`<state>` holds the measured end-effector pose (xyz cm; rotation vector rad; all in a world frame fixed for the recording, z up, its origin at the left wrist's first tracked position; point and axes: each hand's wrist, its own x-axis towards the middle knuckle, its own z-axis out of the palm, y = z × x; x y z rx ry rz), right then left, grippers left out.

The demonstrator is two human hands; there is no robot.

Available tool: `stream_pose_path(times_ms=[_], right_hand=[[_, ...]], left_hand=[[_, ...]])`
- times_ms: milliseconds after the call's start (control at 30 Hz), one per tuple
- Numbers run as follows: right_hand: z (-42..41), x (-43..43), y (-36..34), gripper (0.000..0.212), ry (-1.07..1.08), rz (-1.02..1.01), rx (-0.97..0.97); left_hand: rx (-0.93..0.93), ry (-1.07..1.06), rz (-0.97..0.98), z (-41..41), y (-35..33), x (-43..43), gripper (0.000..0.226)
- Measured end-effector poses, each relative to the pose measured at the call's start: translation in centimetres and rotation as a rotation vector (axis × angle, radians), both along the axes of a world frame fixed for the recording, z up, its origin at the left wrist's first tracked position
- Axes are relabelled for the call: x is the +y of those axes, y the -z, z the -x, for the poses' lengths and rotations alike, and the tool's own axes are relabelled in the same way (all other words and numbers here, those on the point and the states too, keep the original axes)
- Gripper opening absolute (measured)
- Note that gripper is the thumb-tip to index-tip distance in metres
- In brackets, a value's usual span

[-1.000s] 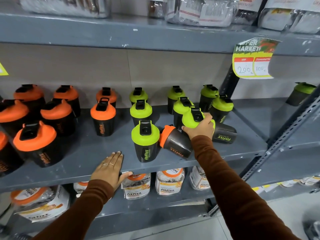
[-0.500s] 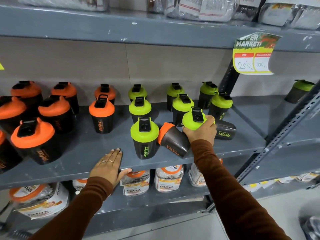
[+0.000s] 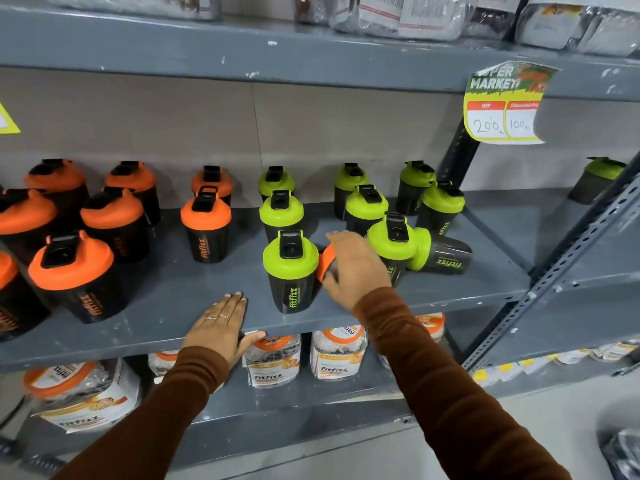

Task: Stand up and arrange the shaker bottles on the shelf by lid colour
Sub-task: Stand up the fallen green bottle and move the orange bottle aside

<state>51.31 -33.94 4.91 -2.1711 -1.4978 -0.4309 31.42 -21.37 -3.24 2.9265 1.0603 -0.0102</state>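
Black shaker bottles stand on the grey shelf (image 3: 156, 306): orange-lid ones (image 3: 206, 223) to the left, green-lid ones (image 3: 290, 271) in the middle and right. An orange-lid bottle (image 3: 326, 261) lies on its side among the green ones; my right hand (image 3: 355, 268) lies over it with fingers wrapped round its body, hiding most of it. Just right of that hand a green-lid bottle (image 3: 391, 242) stands upright. Behind it another green-lid bottle (image 3: 445, 259) lies on its side. My left hand (image 3: 221, 323) rests flat on the shelf's front edge, thumb under the lip.
A price tag (image 3: 505, 105) hangs from the shelf above. A slanted metal upright (image 3: 568, 271) bounds the shelf on the right, with one green-lid bottle (image 3: 597, 180) beyond it. Jars and bags (image 3: 337, 355) fill the lower shelf. Bare shelf lies between the front orange and green bottles.
My right hand let go of the green-lid bottle, which now stands upright, and moved left onto the lying orange-lid bottle. My left hand stayed on the shelf edge.
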Motion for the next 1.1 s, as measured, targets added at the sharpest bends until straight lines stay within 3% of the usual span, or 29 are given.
stream_pose_path(times_ms=[33,100,267,567,700,900,1033,1100], right_hand=[[0.1,0.4,0.8,0.071,0.036,0.184,0.018],[0.5,0.9,2.2,0.082,0.161,0.337,-0.061],[0.2,0.9,3.2,0.081,0.194,0.257,-0.001],[1.5,-1.6,2.2,0.101,0.219,-0.224,0.362],[3.3,-3.3,1.4,0.1,0.231,-0.496,0.41],[7.6,-4.2,-2.0,0.115,-0.009,-1.014,0.287],[10.3,-3.2,-4.3,0.117,-0.104,-1.011,0.064],[11.5,-1.9,-4.2,0.104,-0.164,-0.937,0.011]], left_hand=[[0.005,0.0,0.0,0.0,0.0,0.0,0.077],[0.009,-0.001,0.001,0.0,0.0,0.0,0.077],[0.016,0.0,0.004,0.0,0.0,0.1,0.077],[-0.003,0.012,-0.017,0.1,0.1,0.1,0.075],[-0.024,0.018,-0.026,0.1,0.3,0.1,0.075],[0.005,0.053,0.001,0.0,0.3,0.3,0.073],[0.031,0.142,0.021,1.2,-0.1,1.8,0.072],[0.016,0.125,0.005,2.8,0.0,3.1,0.074]])
